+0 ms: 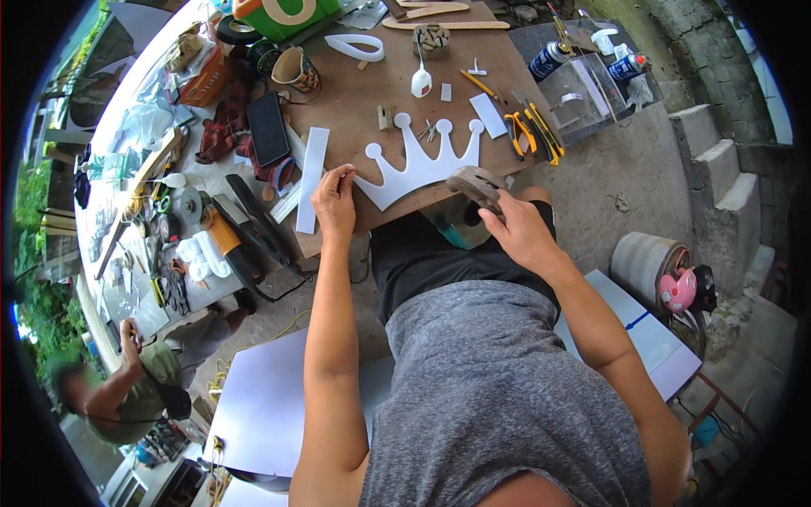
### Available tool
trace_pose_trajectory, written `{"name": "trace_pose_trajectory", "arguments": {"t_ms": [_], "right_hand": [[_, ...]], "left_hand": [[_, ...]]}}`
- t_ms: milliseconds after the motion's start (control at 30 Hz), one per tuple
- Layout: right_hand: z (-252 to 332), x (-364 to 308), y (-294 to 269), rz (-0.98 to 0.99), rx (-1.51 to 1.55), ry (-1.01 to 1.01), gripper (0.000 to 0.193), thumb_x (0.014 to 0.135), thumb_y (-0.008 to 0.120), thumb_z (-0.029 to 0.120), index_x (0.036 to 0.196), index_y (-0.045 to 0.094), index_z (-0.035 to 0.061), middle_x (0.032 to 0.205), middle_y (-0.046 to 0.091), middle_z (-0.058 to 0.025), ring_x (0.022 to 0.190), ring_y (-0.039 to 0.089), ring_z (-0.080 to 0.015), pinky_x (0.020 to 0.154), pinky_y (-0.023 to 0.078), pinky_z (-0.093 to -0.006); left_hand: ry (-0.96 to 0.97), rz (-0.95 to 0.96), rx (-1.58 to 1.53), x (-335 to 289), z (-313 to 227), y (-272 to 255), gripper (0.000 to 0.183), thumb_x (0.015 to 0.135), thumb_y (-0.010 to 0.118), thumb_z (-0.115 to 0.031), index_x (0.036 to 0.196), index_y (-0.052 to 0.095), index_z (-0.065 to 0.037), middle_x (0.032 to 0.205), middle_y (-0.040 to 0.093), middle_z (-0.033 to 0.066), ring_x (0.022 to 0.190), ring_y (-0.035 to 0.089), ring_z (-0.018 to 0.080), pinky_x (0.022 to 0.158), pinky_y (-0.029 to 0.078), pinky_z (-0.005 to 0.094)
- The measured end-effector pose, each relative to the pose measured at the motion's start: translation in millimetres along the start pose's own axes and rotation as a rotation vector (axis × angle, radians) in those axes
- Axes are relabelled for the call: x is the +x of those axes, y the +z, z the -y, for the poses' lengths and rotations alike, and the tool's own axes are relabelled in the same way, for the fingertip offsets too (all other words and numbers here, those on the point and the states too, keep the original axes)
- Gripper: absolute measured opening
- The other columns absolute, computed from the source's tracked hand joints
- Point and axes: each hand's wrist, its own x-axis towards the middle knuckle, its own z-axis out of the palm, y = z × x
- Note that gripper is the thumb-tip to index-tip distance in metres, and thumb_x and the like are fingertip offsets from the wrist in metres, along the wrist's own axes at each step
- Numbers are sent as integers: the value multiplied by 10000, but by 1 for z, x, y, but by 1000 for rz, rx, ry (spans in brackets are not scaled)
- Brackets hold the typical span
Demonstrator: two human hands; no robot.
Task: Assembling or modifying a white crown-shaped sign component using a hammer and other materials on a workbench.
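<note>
A flat white crown cutout (414, 173) with round-tipped points lies at the near edge of the brown work board (355, 97). My left hand (334, 207) is closed at its left end, fingertips pinching the corner there and hiding it. In my right hand (524, 232) is a grey-brown tool with a blunt rounded head (475, 182), held just off the crown's lower right edge; its exact kind I cannot make out. Beside my left hand lies a long white strip (312, 179). Several small nails (431, 131) lie between the crown's points.
Orange-handled pliers (518, 135), cutters and a small white rectangle (487, 114) lie right of the crown. A glue bottle (421, 82) stands behind it. To the left are a phone (268, 128) and an angle grinder (215, 228). Another person (139, 380) stands at lower left.
</note>
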Motion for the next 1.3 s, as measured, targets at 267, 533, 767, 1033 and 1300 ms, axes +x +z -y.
{"name": "trace_pose_trajectory", "arguments": {"t_ms": [267,533,767,1033,1300], "right_hand": [[12,15,13,41,-9,-39,290,1007,611,241,990,526,-36,736,625,-259,756,636,-473,663,470,-510],[17,22,14,43,-37,-36,303,1007,612,258,981,527,-32,755,625,-260,773,634,-479,675,469,-517],[30,36,12,66,-59,-22,303,997,623,253,967,527,-33,790,640,-275,800,639,-483,687,474,-522],[43,61,27,82,-137,-141,294,993,618,258,987,540,-25,833,665,-272,827,653,-480,726,498,-535],[74,91,62,128,-175,-244,271,983,622,239,1012,536,-16,847,675,-266,820,667,-470,725,521,-538]], "left_hand": [[-132,0,-83,1,10,0,113,921,728,-76,1005,751,-4,904,753,112,822,699,192,775,527,310],[-137,11,-45,0,5,-1,144,934,736,-123,1033,769,-24,888,765,90,838,692,138,795,531,295],[-63,10,-16,0,7,0,135,937,728,-122,1023,757,-22,914,760,97,849,706,172,794,534,310],[38,-23,-43,0,13,4,109,935,719,-80,1004,737,3,928,749,105,839,706,188,779,534,301],[47,-57,-34,-2,12,3,83,898,725,-38,972,735,-1,937,746,135,838,722,286,766,553,350]]}}
